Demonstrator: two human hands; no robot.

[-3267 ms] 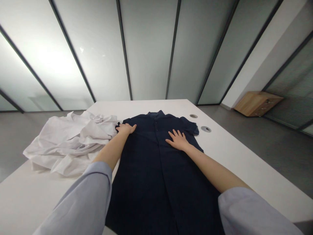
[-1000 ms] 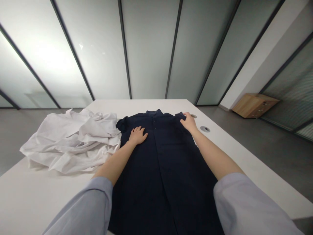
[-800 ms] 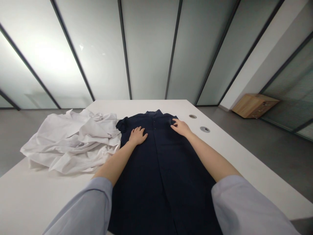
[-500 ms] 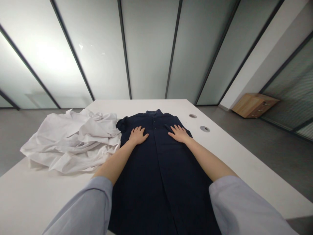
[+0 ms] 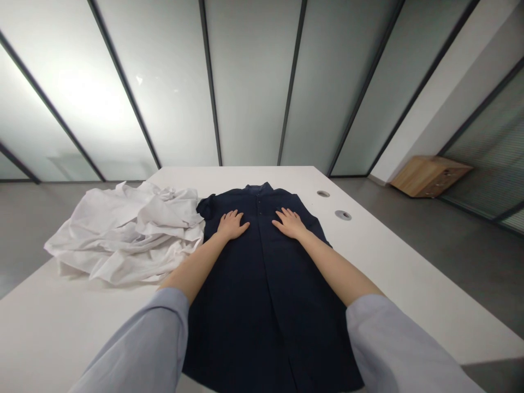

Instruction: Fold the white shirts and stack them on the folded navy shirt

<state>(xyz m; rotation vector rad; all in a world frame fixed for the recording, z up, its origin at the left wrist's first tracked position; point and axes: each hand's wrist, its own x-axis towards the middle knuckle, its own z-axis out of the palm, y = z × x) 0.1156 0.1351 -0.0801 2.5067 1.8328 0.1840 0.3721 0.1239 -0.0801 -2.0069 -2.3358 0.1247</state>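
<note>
A dark navy button-up shirt (image 5: 254, 284) lies spread front side up, its collar at the far end and its hem toward me. On the left side of its chest, my left hand (image 5: 231, 225) rests flat with the fingers spread. My right hand (image 5: 290, 222) lies likewise on the right side of the chest, palm down, fingers apart. The button placket runs between the two hands. Neither hand grips the cloth. My forearms cover parts of the shirt's sides.
The shirt is on a white table (image 5: 393, 284). Left of it lies a crumpled pile of white cloth (image 5: 135, 234), touching its edge. Two round cable holes, including a grey grommet (image 5: 343, 215), sit at the right. A wooden cabinet (image 5: 429, 176) stands on the floor beyond.
My right hand has slid left across the shirt, toward the placket. My left hand has stayed in nearly the same place. The shirt's right edge shows more beside my right forearm.
</note>
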